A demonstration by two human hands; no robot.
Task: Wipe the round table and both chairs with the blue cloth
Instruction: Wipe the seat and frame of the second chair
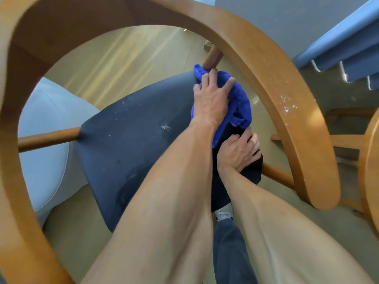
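I look down through the curved wooden frame (272, 78) of a chair onto its dark blue seat (131, 144), which carries pale specks and smears. The blue cloth (240, 101) lies bunched on the seat's far right corner, beside a wooden post (211, 58). My left hand (213, 97) presses down on the cloth with its fingers spread over it. Nearer to me, my right hand (239, 152) grips the seat's right edge, fingers curled over it. The round table is not clearly in view.
A pale grey upholstered piece (43, 144) stands close on the left. A second wooden chair (369, 152) is at the right edge. A blue slatted piece (346, 48) fills the top right. My shoe (223, 214) and trouser leg stand on the beige floor below the seat.
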